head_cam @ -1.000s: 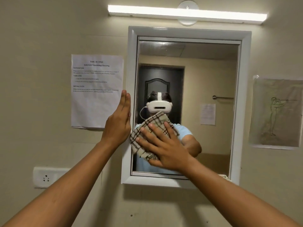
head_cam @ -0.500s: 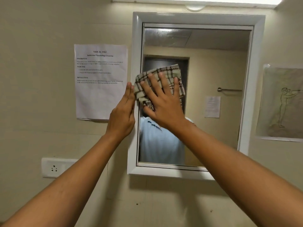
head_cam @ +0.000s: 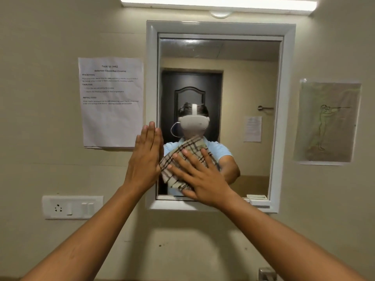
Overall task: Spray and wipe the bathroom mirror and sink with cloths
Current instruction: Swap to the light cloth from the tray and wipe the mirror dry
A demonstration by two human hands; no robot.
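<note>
A white-framed mirror [head_cam: 243, 82] hangs on the beige wall ahead. My right hand [head_cam: 200, 179] lies flat with spread fingers on a beige checked cloth [head_cam: 172, 171], pressing it against the lower left of the glass. My left hand [head_cam: 145, 159] rests with straight fingers against the mirror's left frame, beside the cloth. The mirror reflects a person in a headset and blue shirt, and a dark door. The sink and any spray bottle are out of view.
A printed task sheet [head_cam: 111, 102] is taped left of the mirror, a drawing [head_cam: 327, 122] to its right. A white socket and switch plate [head_cam: 72, 207] sits lower left. A tube light [head_cam: 219, 3] runs above. A small white dish [head_cam: 256, 198] sits on the frame's lower right ledge.
My right hand has slid the cloth from the upper left of the glass down to the lower left. The left hand stayed on the frame. The view tilted upward.
</note>
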